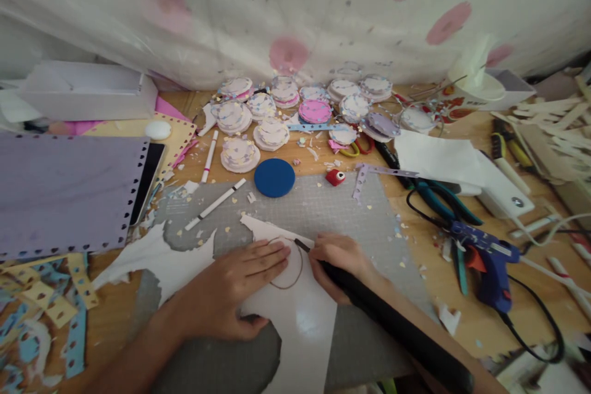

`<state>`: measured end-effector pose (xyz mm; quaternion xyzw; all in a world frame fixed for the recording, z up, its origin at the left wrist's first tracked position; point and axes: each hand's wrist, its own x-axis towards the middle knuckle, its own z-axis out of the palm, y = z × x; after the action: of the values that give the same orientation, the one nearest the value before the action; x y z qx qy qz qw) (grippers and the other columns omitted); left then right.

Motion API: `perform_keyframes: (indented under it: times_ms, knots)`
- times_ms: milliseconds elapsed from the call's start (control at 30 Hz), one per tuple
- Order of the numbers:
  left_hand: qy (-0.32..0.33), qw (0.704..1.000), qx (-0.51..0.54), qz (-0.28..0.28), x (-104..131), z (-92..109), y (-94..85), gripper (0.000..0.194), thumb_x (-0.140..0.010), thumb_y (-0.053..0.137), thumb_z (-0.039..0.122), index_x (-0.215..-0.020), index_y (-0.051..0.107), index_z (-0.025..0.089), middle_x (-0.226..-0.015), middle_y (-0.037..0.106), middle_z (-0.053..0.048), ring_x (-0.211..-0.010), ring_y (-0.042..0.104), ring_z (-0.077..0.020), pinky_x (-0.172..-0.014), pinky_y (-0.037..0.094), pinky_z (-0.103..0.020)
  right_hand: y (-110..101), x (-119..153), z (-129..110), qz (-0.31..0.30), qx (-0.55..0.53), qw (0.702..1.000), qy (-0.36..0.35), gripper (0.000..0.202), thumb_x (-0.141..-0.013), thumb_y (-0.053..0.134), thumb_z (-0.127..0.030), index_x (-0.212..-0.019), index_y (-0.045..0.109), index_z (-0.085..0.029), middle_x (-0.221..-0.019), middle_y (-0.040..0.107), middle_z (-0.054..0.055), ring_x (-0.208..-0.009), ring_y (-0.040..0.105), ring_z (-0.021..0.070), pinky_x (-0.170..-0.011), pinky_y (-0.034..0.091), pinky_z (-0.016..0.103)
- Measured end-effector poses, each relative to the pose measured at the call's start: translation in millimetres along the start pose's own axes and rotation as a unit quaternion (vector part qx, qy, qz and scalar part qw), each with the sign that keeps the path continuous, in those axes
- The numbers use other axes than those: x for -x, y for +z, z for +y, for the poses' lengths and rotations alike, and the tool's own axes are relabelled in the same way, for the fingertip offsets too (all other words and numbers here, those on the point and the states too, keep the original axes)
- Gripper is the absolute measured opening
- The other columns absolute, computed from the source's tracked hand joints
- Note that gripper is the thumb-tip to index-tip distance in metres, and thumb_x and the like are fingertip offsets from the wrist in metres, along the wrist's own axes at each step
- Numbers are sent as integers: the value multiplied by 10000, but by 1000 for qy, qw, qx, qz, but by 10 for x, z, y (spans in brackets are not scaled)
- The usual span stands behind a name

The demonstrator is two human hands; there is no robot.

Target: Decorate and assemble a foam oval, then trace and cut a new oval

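Observation:
My left hand [244,280] lies flat on a white sheet [305,326], its fingers stretched over the left part of a drawn brown circle [301,271]. In my right hand [339,261] is a long black tool [397,320], whose thin dark tip touches the sheet at the circle's upper right edge. The sheet has ragged cut-outs along its left side and rests on a grey cutting mat [369,221]. Just beyond it lies a blue disc [274,177]. A second ragged white piece [178,258] is left of my left hand.
Several decorated round stacks [240,154] stand along the back. A blue glue gun [494,265] with its cord and teal pliers [443,200] lie at the right. A purple sheet [69,191] and paper strips [50,308] are at the left; a marker [215,204] lies on the mat.

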<state>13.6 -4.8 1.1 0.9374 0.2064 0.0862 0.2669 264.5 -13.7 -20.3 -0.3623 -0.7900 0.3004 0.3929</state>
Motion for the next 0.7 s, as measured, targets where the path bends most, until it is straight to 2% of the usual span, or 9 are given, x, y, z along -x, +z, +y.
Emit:
perform_keyframes:
  times_ms: [100, 267, 333, 433, 500, 600, 700]
  knots:
    - [0, 1000, 6, 9, -3, -22, 26, 862, -705, 608, 229, -1481, 237, 174, -1485, 386, -118, -1374, 358, -277, -1135, 319, -455, 2, 6, -5, -40, 3, 999, -9, 183, -742, 496, -52, -741, 469, -233, -576, 440, -44, -504, 427, 122, -496, 352, 259]
    - [4, 1000, 9, 8, -1, -58, 58, 845, -690, 604, 233, -1466, 277, 164, -1484, 389, -109, -1378, 351, -272, -1135, 323, -454, -39, 36, -51, -23, -12, 1000, 17, 186, -737, 496, -59, -714, 431, -231, -562, 426, -50, -476, 412, 103, -458, 317, 239]
    - [1, 1000, 5, 3, 0, -57, 46, 823, -700, 597, 231, -1460, 291, 154, -1488, 385, -105, -1383, 343, -263, -1139, 322, -447, -57, 43, -77, 16, -35, 999, 29, 194, -738, 507, -52, -731, 433, -231, -572, 444, -54, -476, 427, 94, -459, 335, 226]
    - [-3, 1000, -1, -2, -7, -26, 9, 815, -699, 594, 216, -1456, 301, 141, -1495, 370, -108, -1388, 334, -264, -1144, 319, -442, -94, 24, -114, 105, -54, 991, 61, 189, -769, 532, -63, -772, 447, -231, -602, 479, -57, -475, 441, 85, -449, 345, 209]
    - [-4, 1000, -10, -6, -22, 17, -19, 816, -690, 587, 205, -1452, 306, 125, -1497, 360, -120, -1386, 337, -271, -1143, 320, -448, -126, 2, -117, 131, -57, 985, 95, 165, -795, 554, -96, -778, 458, -229, -617, 500, -55, -490, 463, 87, -457, 366, 206]
    - [2, 1000, -27, -14, -54, 111, -54, 777, -680, 556, 174, -1427, 351, 104, -1490, 366, -133, -1381, 347, -267, -1134, 335, -453, -173, -9, -80, 117, -42, 984, 127, 119, -811, 593, -158, -778, 497, -219, -664, 551, -33, -554, 522, 107, -507, 424, 223]
    - [21, 999, -33, -19, -82, 210, -71, 688, -683, 513, 116, -1367, 445, 132, -1466, 416, -101, -1367, 378, -235, -1126, 358, -431, -205, 4, -30, 69, -36, 988, 135, 84, -823, 607, -191, -792, 532, -212, -698, 580, -20, -596, 548, 114, -532, 441, 224]
